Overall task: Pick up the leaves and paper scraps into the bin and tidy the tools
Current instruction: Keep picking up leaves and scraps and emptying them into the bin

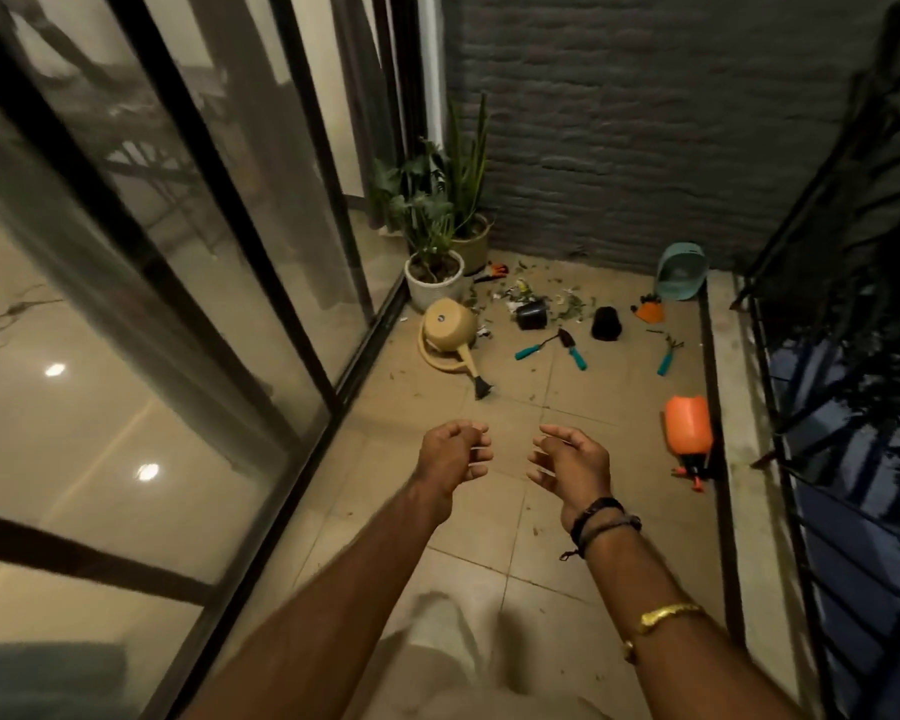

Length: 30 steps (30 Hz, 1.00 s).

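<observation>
Leaves [570, 305] and paper scraps [516, 292] strewn on the far floor tiles, small, green and white, in a loose band running left to right. Just nearer, teal-handled tools [575, 350], handles toward the camera. Teal bin [680, 275] tipped by the wall. Toppled watering can [448, 332] left, orange sprayer [688, 431] right. Left hand [453, 454] and right hand [572, 462] empty, fingers loosely curled, well short of the litter.

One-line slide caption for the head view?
Empty left hand and right hand hover before scattered leaves, teal-handled tools, a tipped yellow watering can and a teal bin.
</observation>
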{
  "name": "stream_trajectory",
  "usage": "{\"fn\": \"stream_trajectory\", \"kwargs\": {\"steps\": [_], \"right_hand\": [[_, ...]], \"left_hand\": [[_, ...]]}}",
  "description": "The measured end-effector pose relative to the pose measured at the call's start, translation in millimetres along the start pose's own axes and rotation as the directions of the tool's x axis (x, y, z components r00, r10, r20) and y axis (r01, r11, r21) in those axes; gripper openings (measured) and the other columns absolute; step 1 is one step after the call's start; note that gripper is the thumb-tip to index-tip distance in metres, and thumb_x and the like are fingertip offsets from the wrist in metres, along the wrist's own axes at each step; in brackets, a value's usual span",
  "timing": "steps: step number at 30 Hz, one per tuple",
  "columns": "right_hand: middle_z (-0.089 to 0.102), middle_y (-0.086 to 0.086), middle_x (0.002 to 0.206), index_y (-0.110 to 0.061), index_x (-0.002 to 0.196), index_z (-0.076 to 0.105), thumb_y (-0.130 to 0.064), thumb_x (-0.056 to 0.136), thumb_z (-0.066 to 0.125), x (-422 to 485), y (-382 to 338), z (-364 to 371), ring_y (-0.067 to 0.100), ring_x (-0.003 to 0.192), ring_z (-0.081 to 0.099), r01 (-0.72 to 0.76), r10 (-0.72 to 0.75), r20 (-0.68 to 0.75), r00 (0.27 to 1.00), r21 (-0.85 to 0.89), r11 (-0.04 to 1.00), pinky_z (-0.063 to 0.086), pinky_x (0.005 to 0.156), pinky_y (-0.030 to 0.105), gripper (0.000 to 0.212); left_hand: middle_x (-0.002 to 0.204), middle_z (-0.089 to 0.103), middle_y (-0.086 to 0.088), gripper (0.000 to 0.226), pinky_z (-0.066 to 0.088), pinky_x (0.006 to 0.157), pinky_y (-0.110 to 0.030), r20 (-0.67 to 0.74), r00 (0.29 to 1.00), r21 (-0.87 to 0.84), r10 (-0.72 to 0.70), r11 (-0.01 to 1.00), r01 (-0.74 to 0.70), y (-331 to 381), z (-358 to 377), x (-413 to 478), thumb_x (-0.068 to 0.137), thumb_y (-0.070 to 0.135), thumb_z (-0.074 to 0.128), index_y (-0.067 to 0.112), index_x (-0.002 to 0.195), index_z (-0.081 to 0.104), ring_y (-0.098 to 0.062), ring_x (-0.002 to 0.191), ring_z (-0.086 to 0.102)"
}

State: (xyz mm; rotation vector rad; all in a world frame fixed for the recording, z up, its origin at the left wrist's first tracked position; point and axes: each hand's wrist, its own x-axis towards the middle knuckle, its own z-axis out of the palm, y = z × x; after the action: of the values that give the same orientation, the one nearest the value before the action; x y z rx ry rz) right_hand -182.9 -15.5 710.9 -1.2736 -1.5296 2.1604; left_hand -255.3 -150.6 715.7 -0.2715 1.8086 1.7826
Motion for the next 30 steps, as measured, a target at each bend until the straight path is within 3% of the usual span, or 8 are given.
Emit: {"fn": "stream_trajectory", "kwargs": {"steps": [12, 18, 25, 30], "right_hand": [[0.070, 0.008, 0.097, -0.014, 0.107, 0.069, -0.006, 0.095, 0.062, 186.8, -108.0, 25.9, 0.021, 0.085, 0.066, 0.014, 0.017, -0.212, 0.977, 0.147, 0.989, 0.055, 0.066, 0.032, 0.016], [0.070, 0.008, 0.095, -0.015, 0.107, 0.069, -0.006, 0.094, 0.062, 274.5, -153.9, 39.7, 0.020, 0.084, 0.066, 0.009, 0.054, -0.264, 0.963, 0.230, 0.973, 0.056, 0.069, 0.034, 0.017], [0.071, 0.008, 0.097, -0.015, 0.104, 0.069, -0.006, 0.095, 0.061, 414.2, -211.0, 25.6, 0.021, 0.087, 0.070, 0.007, 0.082, -0.306, 0.949, 0.279, 0.960, 0.059, 0.067, 0.032, 0.015], [0.071, 0.010, 0.098, -0.016, 0.102, 0.069, -0.006, 0.095, 0.061, 527.7, -278.4, -1.9, 0.022, 0.086, 0.069, -0.043, 0.098, -0.235, 0.967, 0.225, 0.973, 0.059, 0.064, 0.031, 0.014]], "left_hand": [[0.089, 0.070, -0.004, 0.018, 0.055, 0.066, -0.027, 0.261, 0.964, 0.144, -0.054, 0.989, 0.016, 109.2, 112.0, 213.6, 0.100, 0.015, 0.053, 0.009, 0.108, 0.068, -0.013, 0.076, 0.066], [0.087, 0.069, -0.004, 0.018, 0.055, 0.061, -0.025, 0.317, 0.943, 0.183, -0.099, 0.982, 0.042, 154.7, 167.7, 302.9, 0.097, 0.013, 0.054, 0.008, 0.107, 0.068, -0.013, 0.072, 0.065], [0.087, 0.068, -0.006, 0.018, 0.055, 0.061, -0.026, 0.281, 0.948, 0.214, -0.147, 0.973, 0.087, 188.2, 264.4, 418.1, 0.097, 0.012, 0.053, 0.007, 0.106, 0.068, -0.014, 0.072, 0.064], [0.083, 0.069, -0.005, 0.017, 0.054, 0.062, -0.027, 0.183, 0.961, 0.193, -0.206, 0.966, 0.170, 221.0, 346.8, 491.0, 0.097, 0.011, 0.054, 0.006, 0.106, 0.068, -0.015, 0.072, 0.064]]}}
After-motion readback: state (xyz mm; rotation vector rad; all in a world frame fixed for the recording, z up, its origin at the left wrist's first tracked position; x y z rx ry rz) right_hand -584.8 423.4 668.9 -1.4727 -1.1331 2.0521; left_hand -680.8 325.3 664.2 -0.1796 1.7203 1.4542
